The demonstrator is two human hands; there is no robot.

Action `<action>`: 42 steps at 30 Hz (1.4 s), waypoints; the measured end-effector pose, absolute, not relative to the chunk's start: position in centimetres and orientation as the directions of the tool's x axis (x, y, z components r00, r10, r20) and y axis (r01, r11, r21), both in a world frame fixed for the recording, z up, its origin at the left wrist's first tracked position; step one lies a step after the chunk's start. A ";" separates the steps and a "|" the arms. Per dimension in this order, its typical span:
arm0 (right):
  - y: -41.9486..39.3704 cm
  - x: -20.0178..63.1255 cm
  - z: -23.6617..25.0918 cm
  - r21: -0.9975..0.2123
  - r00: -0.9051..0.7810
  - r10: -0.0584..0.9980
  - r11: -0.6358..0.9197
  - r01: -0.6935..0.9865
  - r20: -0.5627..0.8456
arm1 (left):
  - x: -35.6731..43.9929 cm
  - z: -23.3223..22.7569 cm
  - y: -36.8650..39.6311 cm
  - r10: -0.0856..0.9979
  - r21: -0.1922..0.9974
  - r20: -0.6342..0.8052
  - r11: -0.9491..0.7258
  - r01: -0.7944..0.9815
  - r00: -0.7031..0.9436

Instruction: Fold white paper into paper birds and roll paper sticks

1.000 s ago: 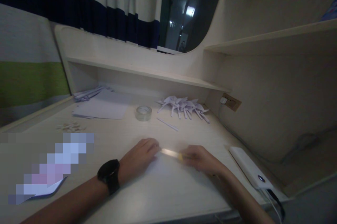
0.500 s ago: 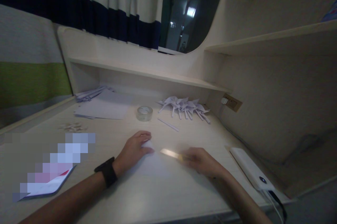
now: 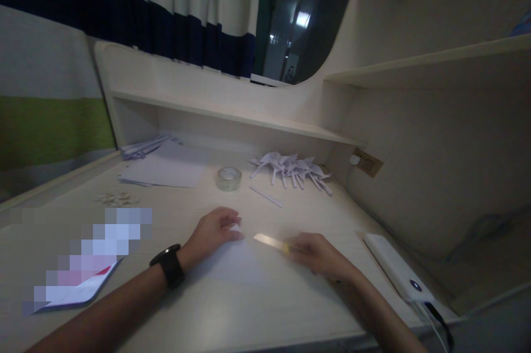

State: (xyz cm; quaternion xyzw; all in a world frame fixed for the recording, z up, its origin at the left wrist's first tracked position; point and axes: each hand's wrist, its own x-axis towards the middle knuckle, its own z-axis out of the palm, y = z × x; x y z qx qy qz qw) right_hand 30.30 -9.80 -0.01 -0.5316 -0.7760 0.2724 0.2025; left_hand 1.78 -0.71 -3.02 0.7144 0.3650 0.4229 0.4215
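A white sheet of paper (image 3: 238, 261) lies on the desk in front of me, faint and slightly blurred. My left hand (image 3: 218, 231), with a black watch at the wrist, is closed on the paper's upper part between thumb and fingers. My right hand (image 3: 311, 250) is wrapped round a utility knife (image 3: 271, 242) with a yellowish part at the front of its handle. Its long blade is out and points left toward the paper, its tip a short way from my left thumb. Most of the knife's handle is hidden in my fingers.
Behind my hands are a roll of clear tape (image 3: 229, 179), a thin paper stick (image 3: 266, 197) and several paper pinwheels (image 3: 290, 167). At left lie paper sheets (image 3: 170, 165), small pale scraps (image 3: 116, 198) and a phone or tablet (image 3: 83, 292). A white power bank (image 3: 392, 264) with cables lies right.
Both hands keep nearly the same place and hold. The whole view has shifted very slightly, and the paper's near edge shows a little lower.
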 end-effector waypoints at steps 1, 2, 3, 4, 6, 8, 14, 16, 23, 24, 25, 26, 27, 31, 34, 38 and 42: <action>-9.8 30.3 -0.1 -0.642 -0.354 0.935 0.285 0.712 0.023 | 1.7 -3.0 -0.7 0.877 0.914 0.288 -0.372 0.162 0.386; -9.8 30.3 -0.1 -0.644 -0.356 0.934 0.285 0.710 0.022 | 1.7 -3.0 -0.6 0.873 0.915 0.283 -0.370 0.161 0.398; -9.8 30.3 -0.1 -0.644 -0.358 0.934 0.286 0.710 0.021 | 1.6 -3.0 -0.5 0.868 0.913 0.282 -0.374 0.163 0.410; -9.8 30.3 -0.2 -0.644 -0.360 0.933 0.288 0.709 0.022 | 1.6 -3.1 -0.5 0.864 0.909 0.287 -0.382 0.168 0.414; -9.8 30.4 -0.2 -0.644 -0.361 0.932 0.296 0.706 0.032 | 1.5 -3.1 -0.4 0.855 0.888 0.306 -0.415 0.198 0.418; -9.8 30.4 -0.3 -0.640 -0.361 0.932 0.300 0.708 0.038 | 1.4 -3.0 -0.5 0.848 0.861 0.336 -0.453 0.232 0.409; -9.8 30.4 -0.3 -0.616 -0.370 0.928 0.316 0.722 0.042 | 1.3 -2.7 -1.0 0.814 0.730 0.418 -0.565 0.383 0.404; -9.8 30.2 -0.1 -0.606 -0.377 0.925 0.326 0.726 0.046 | 1.2 -2.7 -1.2 0.802 0.711 0.435 -0.585 0.390 0.410; -10.7 29.2 0.9 -0.503 -0.432 0.898 0.412 0.760 0.084 | 1.2 -1.8 -1.8 0.861 0.784 0.382 -0.495 0.375 0.337; -10.8 29.1 1.0 -0.481 -0.436 0.895 0.423 0.768 0.090 | 1.2 -1.6 -1.9 0.860 0.788 0.378 -0.493 0.368 0.342; -10.9 29.0 1.0 -0.458 -0.436 0.895 0.429 0.779 0.097 | 1.2 -1.4 -1.9 0.856 0.790 0.378 -0.497 0.359 0.354; -10.9 28.9 1.0 -0.435 -0.433 0.896 0.432 0.790 0.103 | 1.2 -1.3 -2.0 0.853 0.791 0.380 -0.500 0.351 0.359; -10.9 28.9 0.9 -0.412 -0.433 0.895 0.436 0.800 0.108 | 1.2 -1.1 -2.0 0.852 0.794 0.382 -0.501 0.345 0.358; -10.4 29.1 0.0 -0.306 -0.432 0.892 0.453 0.837 0.136 | 1.1 -1.1 -1.8 0.857 0.795 0.393 -0.499 0.345 0.335; -10.1 29.3 -0.8 -0.256 -0.432 0.891 0.455 0.853 0.144 | 1.1 -1.4 -1.6 0.859 0.792 0.395 -0.498 0.354 0.324; -10.2 28.9 -1.4 -0.232 -0.465 0.874 0.486 0.843 0.140 | 1.1 -1.5 -1.5 0.866 0.790 0.391 -0.489 0.369 0.311; -10.7 28.4 -1.4 -0.196 -0.493 0.860 0.510 0.838 0.133 | 1.2 -1.6 -1.3 0.871 0.784 0.385 -0.483 0.390 0.306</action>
